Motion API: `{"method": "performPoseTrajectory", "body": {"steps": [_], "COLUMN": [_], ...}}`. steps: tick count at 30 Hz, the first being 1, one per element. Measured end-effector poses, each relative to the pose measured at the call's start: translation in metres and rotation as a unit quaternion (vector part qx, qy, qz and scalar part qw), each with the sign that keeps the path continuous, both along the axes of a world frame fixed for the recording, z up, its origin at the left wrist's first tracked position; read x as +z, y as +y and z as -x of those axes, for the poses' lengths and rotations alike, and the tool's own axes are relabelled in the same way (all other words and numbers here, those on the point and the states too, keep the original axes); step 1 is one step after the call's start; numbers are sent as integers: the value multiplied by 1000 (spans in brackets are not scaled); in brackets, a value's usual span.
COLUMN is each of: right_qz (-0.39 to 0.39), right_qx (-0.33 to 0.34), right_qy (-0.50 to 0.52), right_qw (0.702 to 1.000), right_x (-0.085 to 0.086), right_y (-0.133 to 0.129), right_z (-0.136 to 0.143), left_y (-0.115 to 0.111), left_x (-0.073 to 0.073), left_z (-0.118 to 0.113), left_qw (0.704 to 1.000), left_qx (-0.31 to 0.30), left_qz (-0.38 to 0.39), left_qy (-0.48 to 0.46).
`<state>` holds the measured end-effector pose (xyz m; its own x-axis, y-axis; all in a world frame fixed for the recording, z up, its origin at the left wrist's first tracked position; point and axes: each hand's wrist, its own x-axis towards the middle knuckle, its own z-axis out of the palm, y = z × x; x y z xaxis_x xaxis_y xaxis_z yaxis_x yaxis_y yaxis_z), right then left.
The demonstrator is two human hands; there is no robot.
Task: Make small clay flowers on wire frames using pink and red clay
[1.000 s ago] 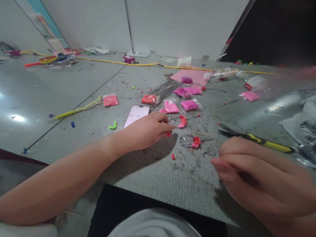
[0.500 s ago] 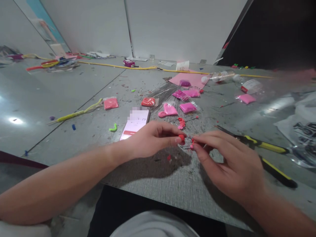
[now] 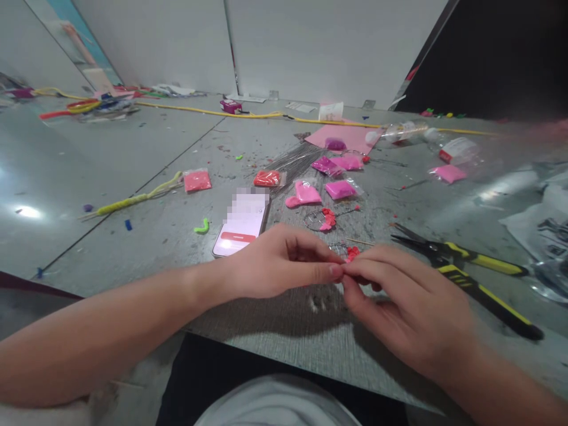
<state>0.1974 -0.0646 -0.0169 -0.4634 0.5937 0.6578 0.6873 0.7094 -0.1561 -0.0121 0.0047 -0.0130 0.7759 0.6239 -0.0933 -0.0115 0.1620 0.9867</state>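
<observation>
My left hand (image 3: 284, 263) and my right hand (image 3: 406, 307) meet at their fingertips low over the table's front. Both are closed in a pinch. A red clay lump showed in the left pinch a moment ago; the fingers now hide almost all of it. What the right fingertips grip is hidden too. Just behind them lies a wire piece with red clay bits (image 3: 352, 253), partly covered by the right hand. A thin wooden stick (image 3: 360, 241) rests beside it. Farther back is another wire loop with red and pink clay petals (image 3: 328, 219).
A phone (image 3: 242, 228) lies behind the left hand. Bags of pink clay (image 3: 341, 189) and red clay (image 3: 267, 178) sit farther back, near a bundle of thin wires (image 3: 290, 160). Yellow-and-black pliers (image 3: 461, 269) lie on the right. Plastic bottles (image 3: 457, 151) stand behind at right.
My fingertips have come together and slightly nearer to me, covering the red clay lump. The right fingers have moved off the red-bit wire piece, and the wooden stick now shows behind them.
</observation>
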Motion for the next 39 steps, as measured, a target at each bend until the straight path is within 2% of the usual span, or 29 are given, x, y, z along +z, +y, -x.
{"method": "performPoseTrajectory", "body": {"steps": [3,5,7,8,10,12,13,15,18,22,25,29,31,35,39], "right_qz": [38,88,145,170,197,198,197,188,177,209,192,139,91,31,17], "right_qx": [7,-1,-25,-36,-51,-50,-51,-59,-84,-102,-89,-125,-134,-67,-13], "right_qy": [11,53,119,153,204,213,202,171,152,222,257,215,164,86,89], "right_qw": [999,995,982,973,958,955,958,965,969,947,943,958,973,994,996], "right_x": [1,1,-2,-4,-8,-10,-10,-7,-3,-4,-7,-5,-2,5,6], "right_y": [-1,-3,-5,-6,-7,-7,-7,-5,-2,2,4,1,-2,-5,-6], "right_z": [0,-1,-4,-6,-9,-12,-12,-11,-7,-5,-7,-8,-8,-2,4], "left_y": [-3,-3,-2,0,6,13,16,22,25,22,19,13,9,1,-8], "left_x": [2,5,6,5,2,-5,-9,-17,-24,-22,-14,-4,-1,1,3], "left_z": [-2,-2,-1,0,4,8,10,12,12,10,9,5,3,-2,-6], "left_qw": [1000,1000,997,992,955,881,846,803,786,800,819,855,895,975,999], "left_qx": [-7,-4,10,22,51,62,56,41,31,38,82,179,194,143,37], "left_qz": [-10,-20,-62,-112,-268,-431,-486,-540,-555,-537,-518,-461,-382,-155,-1], "left_qy": [19,24,37,55,116,184,209,249,271,265,231,153,124,66,30]}}
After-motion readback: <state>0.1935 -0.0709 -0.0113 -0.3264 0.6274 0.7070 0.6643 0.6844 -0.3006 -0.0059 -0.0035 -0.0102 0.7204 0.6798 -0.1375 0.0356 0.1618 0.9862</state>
